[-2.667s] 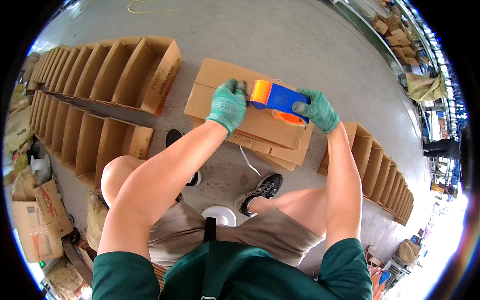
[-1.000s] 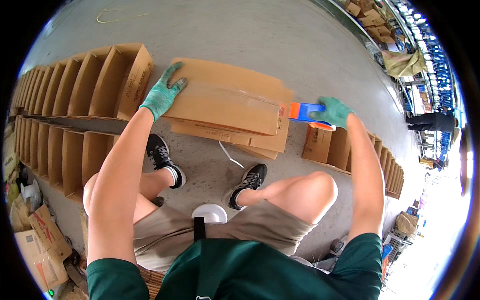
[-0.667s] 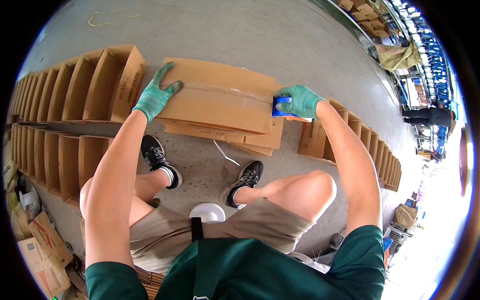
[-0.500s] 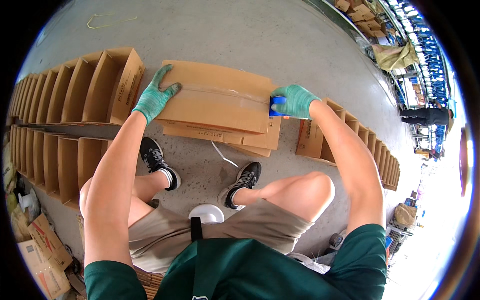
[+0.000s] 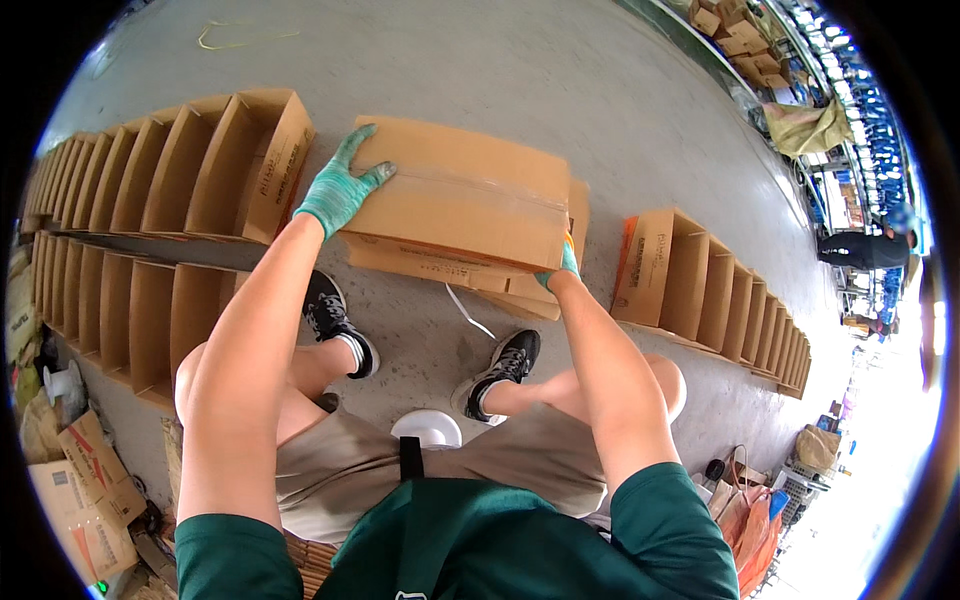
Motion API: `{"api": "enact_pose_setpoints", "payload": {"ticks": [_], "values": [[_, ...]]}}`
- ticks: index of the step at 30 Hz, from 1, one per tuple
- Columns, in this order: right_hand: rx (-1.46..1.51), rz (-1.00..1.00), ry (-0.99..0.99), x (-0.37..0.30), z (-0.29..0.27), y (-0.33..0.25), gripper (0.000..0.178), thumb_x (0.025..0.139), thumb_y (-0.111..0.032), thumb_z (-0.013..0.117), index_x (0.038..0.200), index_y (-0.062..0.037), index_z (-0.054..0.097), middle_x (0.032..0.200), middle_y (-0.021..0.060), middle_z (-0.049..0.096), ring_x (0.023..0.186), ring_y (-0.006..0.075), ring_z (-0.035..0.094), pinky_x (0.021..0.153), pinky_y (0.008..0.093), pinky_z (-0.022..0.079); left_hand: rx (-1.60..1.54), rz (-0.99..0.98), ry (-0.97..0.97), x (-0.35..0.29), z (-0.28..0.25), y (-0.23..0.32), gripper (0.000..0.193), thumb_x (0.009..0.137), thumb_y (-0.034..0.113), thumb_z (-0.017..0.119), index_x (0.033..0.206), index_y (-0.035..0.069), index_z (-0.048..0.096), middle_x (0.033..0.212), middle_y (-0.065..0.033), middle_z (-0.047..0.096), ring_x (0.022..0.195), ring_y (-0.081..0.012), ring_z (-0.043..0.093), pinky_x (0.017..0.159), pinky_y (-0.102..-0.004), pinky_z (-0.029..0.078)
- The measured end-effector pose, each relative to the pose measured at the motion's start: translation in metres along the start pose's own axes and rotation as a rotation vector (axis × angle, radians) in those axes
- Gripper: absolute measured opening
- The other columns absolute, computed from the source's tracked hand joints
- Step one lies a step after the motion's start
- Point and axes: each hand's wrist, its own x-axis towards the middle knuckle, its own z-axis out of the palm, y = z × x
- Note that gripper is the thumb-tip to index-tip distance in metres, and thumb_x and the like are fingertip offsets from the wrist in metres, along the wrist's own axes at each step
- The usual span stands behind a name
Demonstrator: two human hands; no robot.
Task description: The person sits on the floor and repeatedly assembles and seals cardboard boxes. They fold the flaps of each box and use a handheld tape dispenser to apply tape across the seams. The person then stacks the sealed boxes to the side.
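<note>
A closed brown cardboard box (image 5: 450,215) lies in front of me on other cardboard (image 5: 540,297), with a clear strip of tape (image 5: 500,193) along its top seam. My left hand (image 5: 343,188), in a green glove, rests on the box's left end, fingers spread and thumb on the top. Down at the right end is my right hand (image 5: 560,265), also gloved, its fingers mostly hidden by the box. A small orange-yellow edge of the tape dispenser (image 5: 569,241) shows beside it; the rest of the dispenser is out of sight.
Rows of open cardboard boxes stand at left (image 5: 215,165), lower left (image 5: 120,315) and right (image 5: 710,290). A white strip (image 5: 468,312) and a round white object (image 5: 428,428) lie near my feet. A person (image 5: 865,250) stands far right beside shelving.
My right hand has moved from the upper part of the box's right end down and inward. The blue dispenser body has gone out of sight. My left hand remains on the box.
</note>
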Motion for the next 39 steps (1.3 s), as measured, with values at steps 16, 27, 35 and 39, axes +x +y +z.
{"api": "enact_pose_setpoints", "payload": {"ticks": [16,27,35,39], "values": [[-1.812,-1.257,-0.047,-0.083,0.233,-0.003,0.055,0.099,-0.038,0.046,0.148,-0.0124,0.041,0.153,0.0152,0.04,0.143,0.0386,0.033,0.12,0.0505,0.024,-0.055,-0.049,-0.071,0.001,-0.002,0.006,0.07,0.093,0.035,0.069,0.152,0.024,0.035,0.147,-0.0129,0.05,0.133,-0.0289,0.049,0.112,-0.0378,0.038],[-0.947,-0.608,0.035,-0.064,0.092,-0.075,0.063,0.099,-0.051,0.047,0.148,-0.012,0.041,0.15,0.0143,0.044,0.137,0.0328,0.041,0.115,0.0441,0.033,-0.061,-0.28,-0.028,0.005,-0.003,-0.021,0.058,0.105,0.043,0.042,0.149,0.005,0.039,0.144,-0.0216,0.051,0.133,-0.0343,0.049,0.109,-0.0407,0.038],[0.037,-0.331,-0.355,-0.092,0.087,-0.089,0.081,0.095,-0.069,0.043,0.144,-0.0039,0.044,0.145,0.0123,0.048,0.132,0.0301,0.045,0.112,0.0451,0.036,-0.38,-0.283,0.0,-0.009,-0.042,0.023,0.098,0.091,0.08,0.026,0.156,0.007,0.025,0.161,-0.0146,0.026,0.148,-0.0256,0.026,0.12,-0.0408,0.019],[0.052,-0.538,-0.327,-0.141,0.102,-0.165,0.085,0.095,-0.072,0.038,0.145,-0.0025,0.042,0.146,0.0137,0.045,0.135,0.0322,0.041,0.114,0.0517,0.03,-0.838,-0.274,0.154,-0.015,-0.088,0.108,0.101,0.085,0.081,0.045,0.156,0.012,0.026,0.162,-0.0179,0.023,0.15,-0.031,0.021,0.121,-0.0554,0.016]]}}
